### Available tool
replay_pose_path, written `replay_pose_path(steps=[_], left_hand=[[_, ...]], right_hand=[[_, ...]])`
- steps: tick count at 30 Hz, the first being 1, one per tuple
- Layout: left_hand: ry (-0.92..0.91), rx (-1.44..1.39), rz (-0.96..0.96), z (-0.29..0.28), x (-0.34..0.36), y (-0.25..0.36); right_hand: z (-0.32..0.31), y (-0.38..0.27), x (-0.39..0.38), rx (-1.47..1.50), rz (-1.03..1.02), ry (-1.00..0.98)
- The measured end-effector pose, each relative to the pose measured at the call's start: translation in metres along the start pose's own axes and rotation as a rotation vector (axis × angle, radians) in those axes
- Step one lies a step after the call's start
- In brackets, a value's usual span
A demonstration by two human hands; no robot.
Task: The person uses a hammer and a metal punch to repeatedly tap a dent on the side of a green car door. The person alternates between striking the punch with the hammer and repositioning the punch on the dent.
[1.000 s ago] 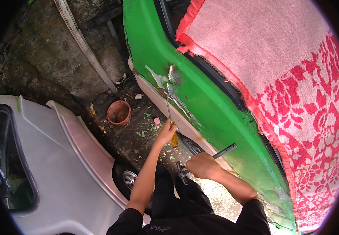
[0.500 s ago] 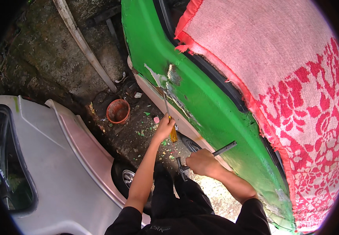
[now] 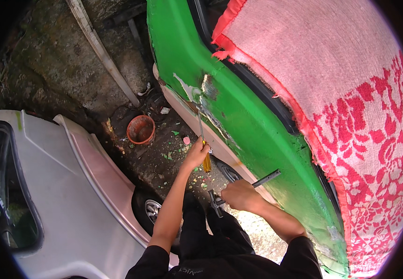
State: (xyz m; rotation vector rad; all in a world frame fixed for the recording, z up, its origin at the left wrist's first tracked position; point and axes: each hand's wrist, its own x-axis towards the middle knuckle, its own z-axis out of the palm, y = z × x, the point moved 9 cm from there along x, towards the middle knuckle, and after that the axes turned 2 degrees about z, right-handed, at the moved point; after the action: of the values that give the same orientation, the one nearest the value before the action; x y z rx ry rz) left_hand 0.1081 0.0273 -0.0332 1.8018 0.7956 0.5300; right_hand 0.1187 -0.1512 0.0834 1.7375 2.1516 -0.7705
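Note:
My left hand (image 3: 198, 152) is closed around a screwdriver (image 3: 206, 163) with a yellow handle. Its thin metal shaft points up and away, with the tip at the lower edge of a torn, peeling patch (image 3: 196, 95) on the green car body (image 3: 252, 111). Whether the tip touches the metal I cannot tell. Lower and to the right, my right hand (image 3: 241, 194) grips a hammer (image 3: 215, 204) by its dark handle. The hammer's head hangs to the left of the fist, below the screwdriver handle and apart from it. The handle's end sticks out to the right, over the green panel.
A pink and red patterned cloth (image 3: 350, 107) covers the green car's upper side. At left stands a silver car (image 3: 76, 186). Between them an orange-brown pot (image 3: 141, 130) sits on ground strewn with paint chips. A long pale strip (image 3: 101, 51) lies beyond.
The hammer's head has dropped very slightly. My left hand and the screwdriver keep nearly the same place, and the whole view has shifted a little.

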Motion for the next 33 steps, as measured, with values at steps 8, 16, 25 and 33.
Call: replay_pose_path(steps=[8, 16, 25, 33], left_hand=[[-0.03, 0.007, -0.008, 0.001, -0.001, -0.005], [-0.06, -0.056, -0.015, 0.004, 0.002, -0.007], [-0.024, -0.069, -0.017, -0.003, 0.009, -0.012], [-0.033, -0.105, -0.021, 0.011, 0.0, -0.017]], right_hand=[[0.004, 0.0, 0.002, 0.014, 0.006, -0.006], [-0.017, 0.014, 0.01, 0.05, 0.185, 0.215], [0.001, 0.004, 0.015, -0.005, 0.045, -0.045], [-0.01, 0.0, 0.017, 0.038, 0.009, -0.019]])
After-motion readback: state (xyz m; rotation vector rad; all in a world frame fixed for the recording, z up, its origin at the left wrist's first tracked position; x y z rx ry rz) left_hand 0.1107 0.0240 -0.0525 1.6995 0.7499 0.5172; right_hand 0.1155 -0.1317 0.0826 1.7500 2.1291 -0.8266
